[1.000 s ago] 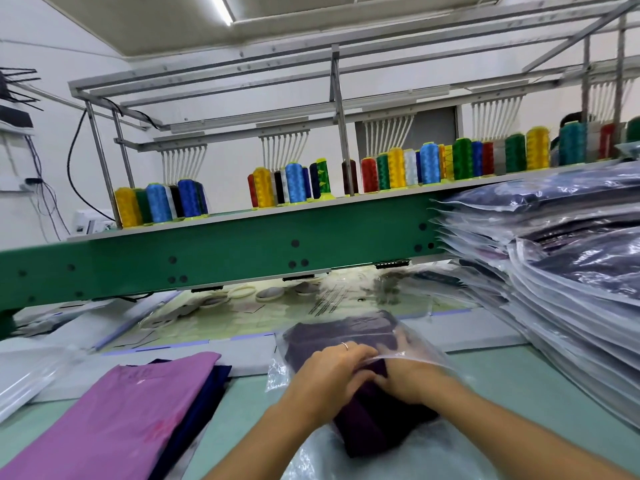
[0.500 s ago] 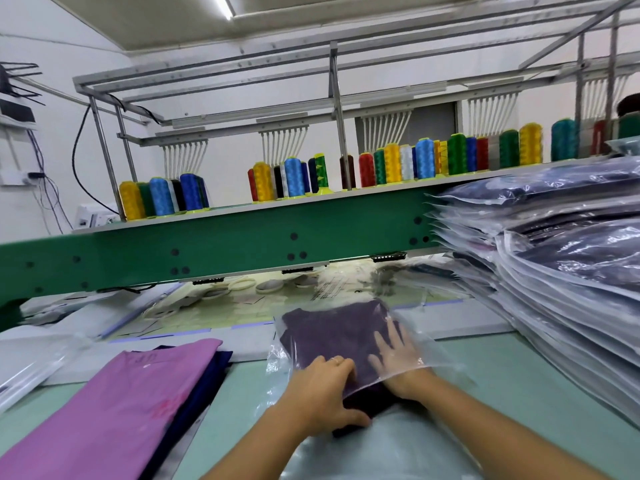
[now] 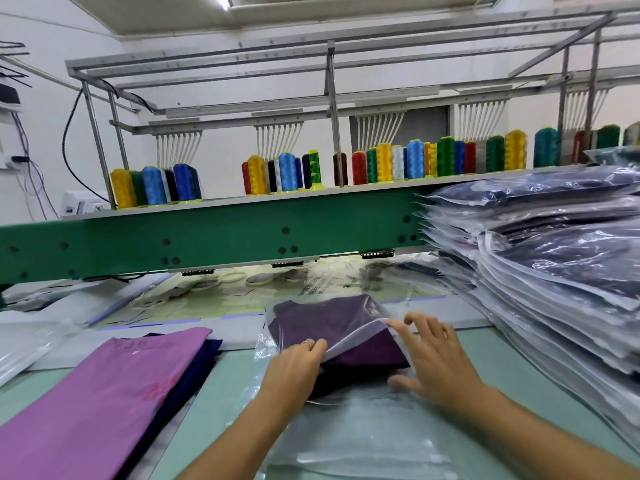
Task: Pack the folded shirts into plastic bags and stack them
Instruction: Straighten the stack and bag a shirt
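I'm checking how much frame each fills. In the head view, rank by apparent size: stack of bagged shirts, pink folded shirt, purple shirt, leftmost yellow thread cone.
1. stack of bagged shirts
2. pink folded shirt, enlarged by nearness, cut by frame
3. purple shirt, partly inside the plastic bag
4. leftmost yellow thread cone

Table (image 3: 235, 375): pale green, flat.
Near left: navy shirts (image 3: 194, 372), folded, a pink shirt (image 3: 104, 393) on top.
Centre: plastic bag (image 3: 363, 438) holding a purple shirt (image 3: 329, 320).
Right: tall stack of bagged shirts (image 3: 554, 289).
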### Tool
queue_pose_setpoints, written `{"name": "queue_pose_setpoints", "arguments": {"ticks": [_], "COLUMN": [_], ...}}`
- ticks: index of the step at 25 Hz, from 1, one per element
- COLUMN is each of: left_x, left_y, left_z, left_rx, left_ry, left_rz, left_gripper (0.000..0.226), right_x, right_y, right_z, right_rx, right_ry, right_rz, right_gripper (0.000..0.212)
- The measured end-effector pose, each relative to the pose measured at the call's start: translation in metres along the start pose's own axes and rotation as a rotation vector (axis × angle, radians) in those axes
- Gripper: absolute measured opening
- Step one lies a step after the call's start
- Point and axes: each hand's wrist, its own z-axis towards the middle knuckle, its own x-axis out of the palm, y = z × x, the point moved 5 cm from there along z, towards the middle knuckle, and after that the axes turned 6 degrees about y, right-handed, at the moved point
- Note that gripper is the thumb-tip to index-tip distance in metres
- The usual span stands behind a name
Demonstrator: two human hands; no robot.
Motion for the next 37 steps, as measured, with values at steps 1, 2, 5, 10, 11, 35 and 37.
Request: {"name": "queue_pose_setpoints", "arguments": {"ticks": [1, 2, 5, 10, 11, 35, 37], "left_x": [0.001, 0.001, 0.009, 0.007, 0.004, -0.011, -0.005], "left_y": [0.001, 0.002, 0.009, 0.019, 0.020, 0.066, 0.061], "left_z": [0.000, -0.002, -0.011, -0.018, -0.017, 0.010, 0.041], "left_rx": [0.027, 0.049, 0.070, 0.073, 0.071, -0.256, -0.293], "left_ry": [-0.012, -0.012, 0.097, 0.156, 0.140, 0.222, 0.214], "left_rz": [0.000, -0.007, -0.076, 0.017, 0.040, -0.130, -0.112], "left_gripper": [0.018, 0.022, 0.038, 0.023, 0.026, 0.020, 0.030], "right_x": [0.006, 0.011, 0.017, 0.009, 0.008, 0.020, 0.028], "right_y": [-0.001, 0.000, 0.008, 0.009, 0.012, -0.024, -0.015], "right_z": [0.003, 0.006, 0.013, 0.014, 0.013, 0.022, 0.059], "right_rx": [0.024, 0.027, 0.031, -0.066, -0.104, 0.307, 0.317], "right_ry": [0.061, 0.086, 0.056, -0.109, -0.121, 0.138, 0.146], "right_rz": [-0.002, 0.007, 0.072, -0.026, -0.062, 0.625, 0.531], "right_gripper": [0.095, 0.101, 0.113, 0.068, 0.051, 0.007, 0.020]}}
